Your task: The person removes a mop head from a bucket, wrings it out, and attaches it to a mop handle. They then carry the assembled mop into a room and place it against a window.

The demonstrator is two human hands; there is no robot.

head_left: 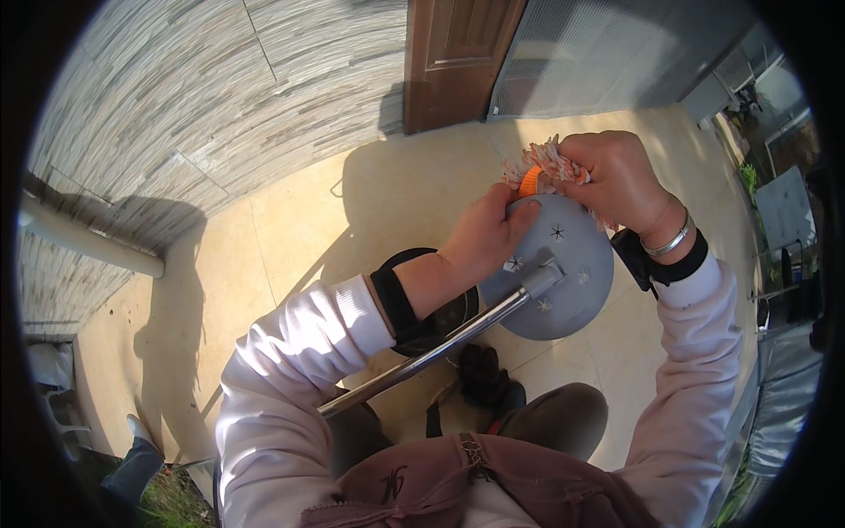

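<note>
A round grey mop plate (568,299) with star-shaped cut-outs faces up in front of me. Its metal handle (431,352) is hinged at the middle and slants down to the lower left, over my lap. Pale pink and white mop strands (554,158) with an orange band (530,181) stick out past the plate's far edge. My left hand (484,231) is closed on that edge, thumb on top and the other fingers mostly hidden. At the far right of the plate, my right hand (620,172) is closed around a bunch of the strands.
Below my left forearm a round black container (453,321) stands on the beige tiled floor (290,229). A dark object (482,377) lies between my knees. Beyond are a stone-clad wall (220,88), a brown door (458,53) and a grey ribbed panel (598,62). Another person's leg (136,466) shows lower left.
</note>
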